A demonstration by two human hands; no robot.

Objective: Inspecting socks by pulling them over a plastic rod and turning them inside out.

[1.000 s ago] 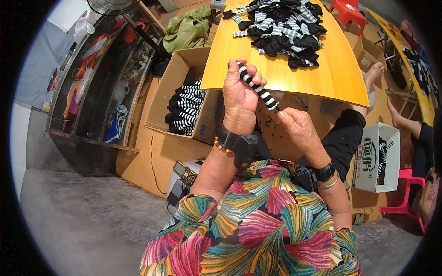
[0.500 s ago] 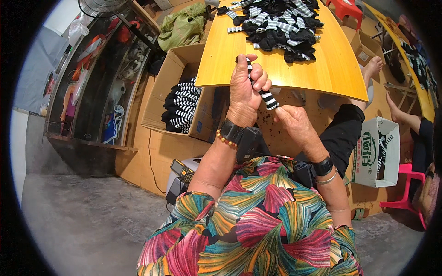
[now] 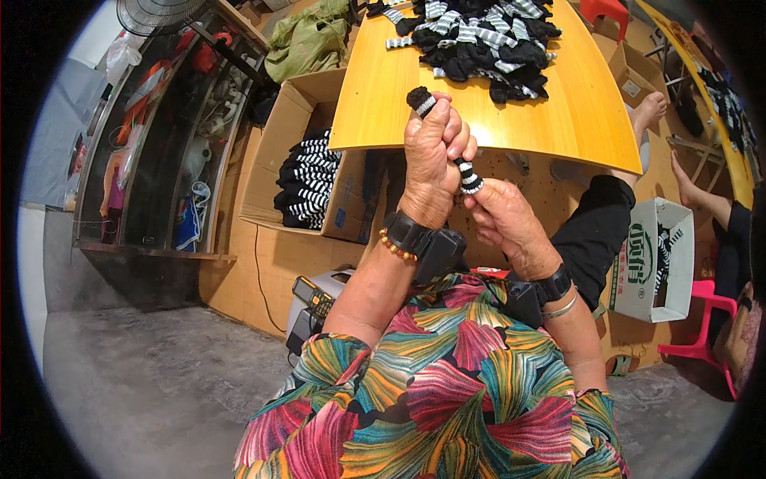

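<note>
A narrow black-and-white striped knit piece [image 3: 470,179], which could be a small sock or a glove, runs through my left hand [image 3: 433,152]. That hand is closed around its middle, and a bunched black end shows above the thumb. My right hand [image 3: 511,217], just below and to the right, pinches the striped lower end between thumb and fingers. Both hands are in front of the near edge of the yellow table [image 3: 383,100]. Farther back on it lies a pile of black and grey-white striped knit pieces [image 3: 487,48]. The part inside my left fist is hidden.
At left, a cardboard box [image 3: 263,195] holds striped knits [image 3: 307,180], beside a dark shelf [image 3: 171,152]. A green sack [image 3: 307,40] lies behind. At right are another person's bare foot [image 3: 653,106], a white box [image 3: 634,271] and a pink stool [image 3: 704,319].
The knit piece's black end now sticks out farther above my left fist. My right hand has come closer to the left, and less of the striped end shows between them.
</note>
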